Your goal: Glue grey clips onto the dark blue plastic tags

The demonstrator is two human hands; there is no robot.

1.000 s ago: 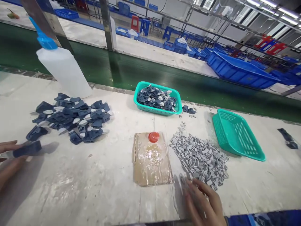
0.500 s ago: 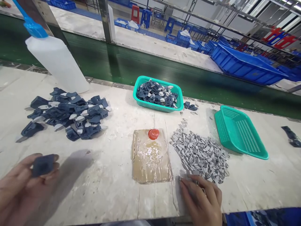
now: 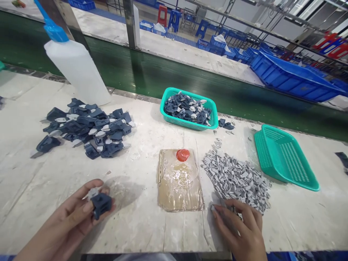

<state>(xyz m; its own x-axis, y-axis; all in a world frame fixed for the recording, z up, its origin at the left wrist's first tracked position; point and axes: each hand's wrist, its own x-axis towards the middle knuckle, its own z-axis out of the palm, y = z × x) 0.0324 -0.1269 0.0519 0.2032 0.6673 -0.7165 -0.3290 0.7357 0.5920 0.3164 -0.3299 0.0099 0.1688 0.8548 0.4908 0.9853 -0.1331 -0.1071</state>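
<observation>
Left hand: my left hand (image 3: 73, 221) grips one dark blue part (image 3: 101, 205) above the table (image 3: 136, 232).
Right hand: my right hand (image 3: 239, 228) pinches at the edge of the grey clips (image 3: 237, 179); whether it holds one, I cannot tell.
Done: some finished pieces lie in the far basket (image 3: 214, 117).
Left: a big blue pile (image 3: 87, 128) waits.

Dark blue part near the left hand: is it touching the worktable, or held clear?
Apart. The head view shows the left hand pinching the dark blue part between thumb and fingers, raised above the worktable, with its shadow cast separately behind.
</observation>
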